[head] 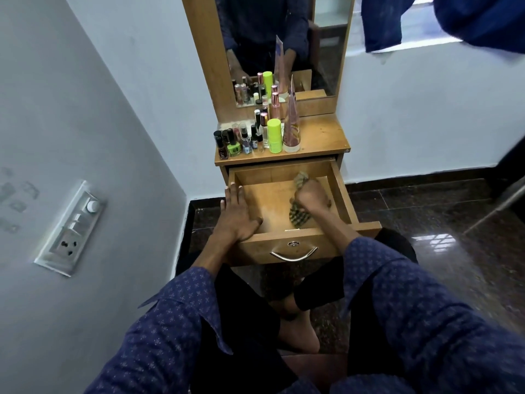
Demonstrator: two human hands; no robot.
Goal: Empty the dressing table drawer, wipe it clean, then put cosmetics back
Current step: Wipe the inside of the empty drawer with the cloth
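Sleeves [176, 317] fill the near edge of my view, both forearms reaching into the pulled-out drawer [338, 191] below the worktop [321, 135]. Left hand [237, 214] lies flat, fingers straight, on the drawer's left wall and front corner, bracing it; it holds nothing. Right hand [311, 199] is clenched around a checked cloth [298, 216], bunched, pressing it onto the drawer floor right of centre.

Step, as I judge it: mid-wipe. Drawer interior shows nothing but the cloth, so emptying looks done; refill not started.

To do it well:
- keep the left hand bracing so the drawer does not slide on its runners
- flatten the cloth out; a wad misses the corners
- work back wall to front, then along both side walls
- left half of the floor and the back corners are likely still due
- lift dust out, do not push it to the rear

Counts:
- drawer: one, with one metal handle [293, 253]
- cloth: one
- cosmetics [250, 135]: standing packed on the worktop's left half, well over a dozen; exact number I cannot tell, bottles overlap
- clear in that cluster: one green stick tube [274, 135], one tall cone bottle [291, 120], one green nail polish [234, 145]
- mirror [284, 38]: one, doubling the bottles
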